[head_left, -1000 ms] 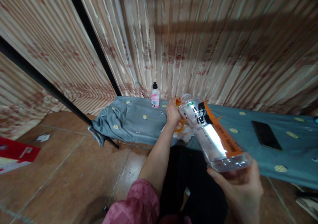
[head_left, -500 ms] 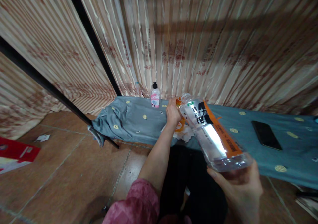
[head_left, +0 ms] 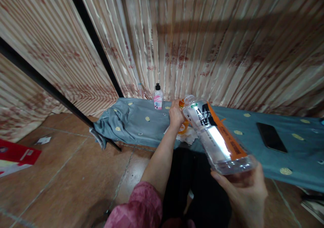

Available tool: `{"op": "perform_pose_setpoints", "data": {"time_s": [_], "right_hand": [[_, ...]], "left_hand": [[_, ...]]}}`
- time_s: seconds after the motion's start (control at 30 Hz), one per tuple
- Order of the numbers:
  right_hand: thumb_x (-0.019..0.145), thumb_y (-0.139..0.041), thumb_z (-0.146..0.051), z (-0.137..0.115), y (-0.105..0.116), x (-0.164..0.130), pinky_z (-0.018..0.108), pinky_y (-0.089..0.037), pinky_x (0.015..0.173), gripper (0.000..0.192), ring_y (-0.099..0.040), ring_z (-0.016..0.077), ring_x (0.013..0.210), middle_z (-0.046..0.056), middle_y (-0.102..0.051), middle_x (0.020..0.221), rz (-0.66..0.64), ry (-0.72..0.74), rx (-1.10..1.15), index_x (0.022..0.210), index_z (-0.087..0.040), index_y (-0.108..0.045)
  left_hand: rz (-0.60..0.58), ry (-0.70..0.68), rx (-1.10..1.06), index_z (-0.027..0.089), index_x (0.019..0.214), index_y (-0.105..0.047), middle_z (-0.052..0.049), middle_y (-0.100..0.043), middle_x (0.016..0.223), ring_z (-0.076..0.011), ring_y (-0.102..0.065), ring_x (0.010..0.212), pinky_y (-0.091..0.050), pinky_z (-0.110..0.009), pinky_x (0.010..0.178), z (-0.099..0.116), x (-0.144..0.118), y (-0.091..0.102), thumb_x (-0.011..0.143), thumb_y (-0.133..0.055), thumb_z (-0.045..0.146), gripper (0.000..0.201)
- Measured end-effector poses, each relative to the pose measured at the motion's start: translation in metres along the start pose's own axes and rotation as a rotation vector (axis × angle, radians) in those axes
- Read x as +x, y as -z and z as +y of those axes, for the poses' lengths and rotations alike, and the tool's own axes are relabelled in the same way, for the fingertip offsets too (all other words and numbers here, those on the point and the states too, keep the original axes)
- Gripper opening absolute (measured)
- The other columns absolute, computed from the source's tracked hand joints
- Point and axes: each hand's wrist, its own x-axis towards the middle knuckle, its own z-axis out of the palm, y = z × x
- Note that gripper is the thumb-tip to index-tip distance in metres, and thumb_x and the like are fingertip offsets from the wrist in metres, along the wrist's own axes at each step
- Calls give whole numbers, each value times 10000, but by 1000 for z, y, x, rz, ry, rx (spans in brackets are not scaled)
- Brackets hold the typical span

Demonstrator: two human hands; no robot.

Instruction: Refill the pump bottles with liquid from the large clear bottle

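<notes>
Clear plastic shows at both ends of the labelled bottle (head_left: 215, 137), held tilted above the near edge of the cloth-covered worktop (head_left: 134, 120), its uncapped mouth up near the orange bottle (head_left: 182, 128). The right hand (head_left: 244, 191) is curled part-open around its base, thumb beneath. The left hand (head_left: 176, 112) is closed round the orange bottle's neck, fingertips hidden; that bottle stands by a crumpled white tissue (head_left: 188, 137). A black phone (head_left: 271, 137) lies to the right.
</notes>
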Motion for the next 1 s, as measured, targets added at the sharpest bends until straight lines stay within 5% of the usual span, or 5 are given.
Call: {"op": "perform_pose_setpoints", "data": {"time_s": [1.0], "right_hand": [[329, -988, -232, -2, -3, 2, 354, -618, 776, 1003, -717, 315, 1059, 170, -676, 1268, 21, -58, 10, 1253, -169, -602]], "left_hand": [[7, 8, -5, 177, 1215, -651, -104, -706, 1201, -239, -657, 1136, -513, -340, 1003, 0, 1, -1, 917, -566, 167, 309]]}}
